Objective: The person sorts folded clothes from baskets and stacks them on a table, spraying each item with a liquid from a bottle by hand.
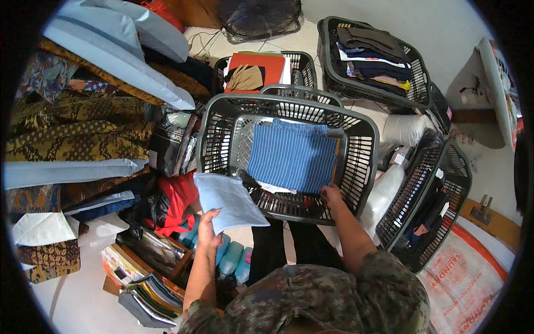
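Note:
My left hand (210,231) grips a folded light blue cloth (230,202) by its near edge, at the near left corner of a dark plastic laundry basket (371,175). Inside the basket lies a folded blue garment with white stripes (294,156). Some white cloth (277,188) shows under its near edge, and a yellowish strip runs along its right side. My right hand (331,195) reaches into the basket, fingers curled at the near right corner of the striped garment. Whether those fingers pinch the fabric is hard to tell.
Behind stand a basket with papers and brown cloth (246,77) and another with folded clothes (375,62). A tilted basket (425,208) is at right. Hanging garments (75,125) crowd the left. Bottles of turquoise liquid (231,259) and a wooden box (167,254) sit lower left.

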Demonstrator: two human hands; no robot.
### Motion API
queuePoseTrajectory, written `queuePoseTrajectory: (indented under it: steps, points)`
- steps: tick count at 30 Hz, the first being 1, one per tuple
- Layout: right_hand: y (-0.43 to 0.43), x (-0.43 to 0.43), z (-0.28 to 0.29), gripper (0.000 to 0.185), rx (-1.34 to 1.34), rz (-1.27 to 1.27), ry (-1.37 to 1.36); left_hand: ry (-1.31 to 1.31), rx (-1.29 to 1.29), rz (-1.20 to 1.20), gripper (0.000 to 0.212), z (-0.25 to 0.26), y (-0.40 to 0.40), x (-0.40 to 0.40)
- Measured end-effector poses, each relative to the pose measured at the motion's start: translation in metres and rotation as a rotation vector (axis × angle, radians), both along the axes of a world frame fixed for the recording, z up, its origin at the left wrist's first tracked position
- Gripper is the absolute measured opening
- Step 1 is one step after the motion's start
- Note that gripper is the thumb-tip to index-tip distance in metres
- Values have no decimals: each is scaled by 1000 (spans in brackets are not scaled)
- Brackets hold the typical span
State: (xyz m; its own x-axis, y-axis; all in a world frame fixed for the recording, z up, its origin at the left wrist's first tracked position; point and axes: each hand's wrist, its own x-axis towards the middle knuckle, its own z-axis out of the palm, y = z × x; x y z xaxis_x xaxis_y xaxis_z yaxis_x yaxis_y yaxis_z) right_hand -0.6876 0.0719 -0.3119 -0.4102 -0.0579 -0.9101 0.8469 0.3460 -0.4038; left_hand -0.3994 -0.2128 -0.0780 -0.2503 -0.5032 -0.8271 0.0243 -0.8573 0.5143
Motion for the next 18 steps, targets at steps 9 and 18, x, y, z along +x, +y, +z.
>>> queuePoseTrajectory:
  steps: [9, 18]
  points:
    - [-31, -40, 34, 37, -184, 191, -238, -38, -34, 195, 43, 53, 49, 74]
    - [-107, -30, 151, 16, -385, 277, -152, -163, -197, 268, 54, 93, 111, 136]
